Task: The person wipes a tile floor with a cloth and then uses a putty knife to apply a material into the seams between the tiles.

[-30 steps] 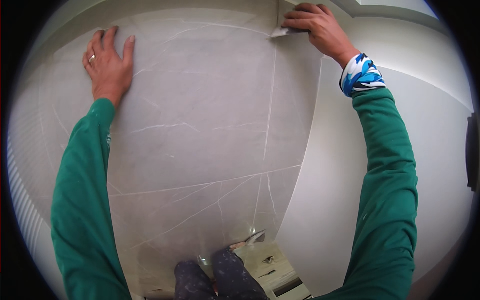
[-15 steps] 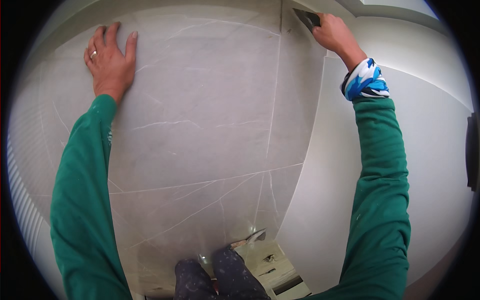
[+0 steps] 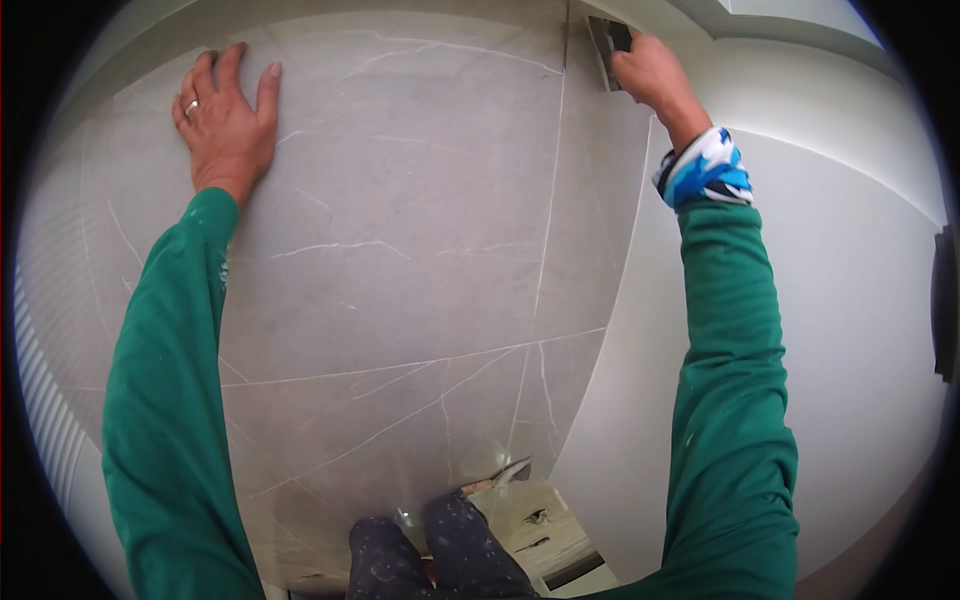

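My left hand lies flat on the grey marble-look tiles, palm down and fingers spread, a ring on one finger. At the far right, my right hand is closed round a flat trowel. Its metal blade is against the tile strip, just right of the long pale joint. My fingers hide most of the handle.
White panels border the tiles on the right, and a pale ledge runs across the top right. Near my legs lie a pointed metal tool and a pale, dark-marked board or box.
The right hand has shifted slightly left and down, and the trowel has turned from slanted to more upright. My left hand stays in nearly the same place.
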### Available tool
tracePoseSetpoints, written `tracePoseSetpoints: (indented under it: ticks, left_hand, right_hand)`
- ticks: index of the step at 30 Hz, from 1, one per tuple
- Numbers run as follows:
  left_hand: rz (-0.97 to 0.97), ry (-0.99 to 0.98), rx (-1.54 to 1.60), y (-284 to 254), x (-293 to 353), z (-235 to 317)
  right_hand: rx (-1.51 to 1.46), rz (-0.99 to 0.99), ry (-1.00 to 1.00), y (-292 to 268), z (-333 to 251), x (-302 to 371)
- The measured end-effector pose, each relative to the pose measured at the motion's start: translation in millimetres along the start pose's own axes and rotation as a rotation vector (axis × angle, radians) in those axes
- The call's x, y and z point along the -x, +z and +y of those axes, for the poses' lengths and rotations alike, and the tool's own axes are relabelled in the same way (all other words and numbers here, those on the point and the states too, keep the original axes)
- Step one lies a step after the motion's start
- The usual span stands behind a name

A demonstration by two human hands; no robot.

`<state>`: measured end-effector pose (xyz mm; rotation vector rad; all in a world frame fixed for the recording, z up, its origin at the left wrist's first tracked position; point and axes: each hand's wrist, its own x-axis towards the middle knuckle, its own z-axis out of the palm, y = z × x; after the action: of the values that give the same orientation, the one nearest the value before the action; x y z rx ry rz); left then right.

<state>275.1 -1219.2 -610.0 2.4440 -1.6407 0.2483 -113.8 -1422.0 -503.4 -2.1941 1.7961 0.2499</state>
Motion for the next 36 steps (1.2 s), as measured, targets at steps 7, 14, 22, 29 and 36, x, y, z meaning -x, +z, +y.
tracePoseSetpoints:
  ticks: [7, 14, 22, 29, 36]
  left_hand:
    - [-0.009, -0.01, 0.004, 2.0, 2.5, -2.4]
    - [-0.015, 0.006, 0.033, -0.7, -0.1, 2.0]
    - [-0.004, -0.002, 0.046, 4.1, 0.2, -0.7]
    - [-0.026, -0.014, 0.011, 0.9, 1.7, -2.2]
    - [-0.028, -0.009, 0.01, -1.0, -0.4, 5.3]
  right_hand:
    - [0.057, 0.042, -0.184, 22.2, -49.5, 22.4]
    - [-0.024, 0.001, -0.004, 5.9, 13.5, 59.8]
    - [0.057, 0.164, 0.013, 43.2, -47.1, 78.6]
    - [0.012, 0.123, -0.002, 42.3, -62.2, 82.4]
    - [0.026, 0.087, 0.04, 32.6, -33.7, 71.7]
